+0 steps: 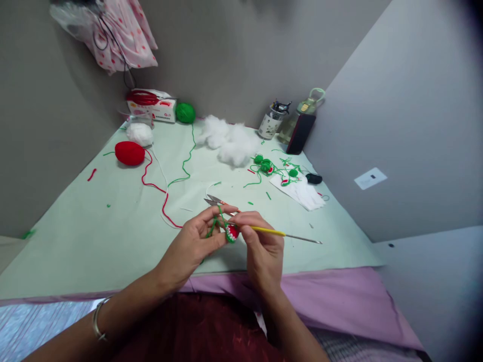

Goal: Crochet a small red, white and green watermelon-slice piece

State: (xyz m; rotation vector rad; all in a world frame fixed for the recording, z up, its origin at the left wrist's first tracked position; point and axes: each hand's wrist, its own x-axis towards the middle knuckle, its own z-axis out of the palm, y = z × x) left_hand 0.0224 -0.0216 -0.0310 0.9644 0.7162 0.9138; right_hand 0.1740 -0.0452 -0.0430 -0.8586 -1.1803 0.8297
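Observation:
Between finger and thumb, my left hand [199, 234] pinches a small crocheted piece [232, 233], red in the middle with a white row and a green edge. Green yarn [220, 213] runs from the piece up over my left index finger. My right hand [262, 246] grips a crochet hook [269, 231] by its yellow handle; one metal end points right, while the other end is at the piece, partly hidden by fingers. Just beyond my hands lies a pair of thread snips [215, 200] with the blades pointing left, their handles partly covered by my fingers.
At the left are a red yarn ball [130, 153], a white yarn ball [139, 134] and a green yarn ball [185, 113], with strands trailing. White stuffing [230, 141] sits behind. To the right, small green pieces [266, 165], white paper [302, 191], a phone [301, 134], bottle and pen cup.

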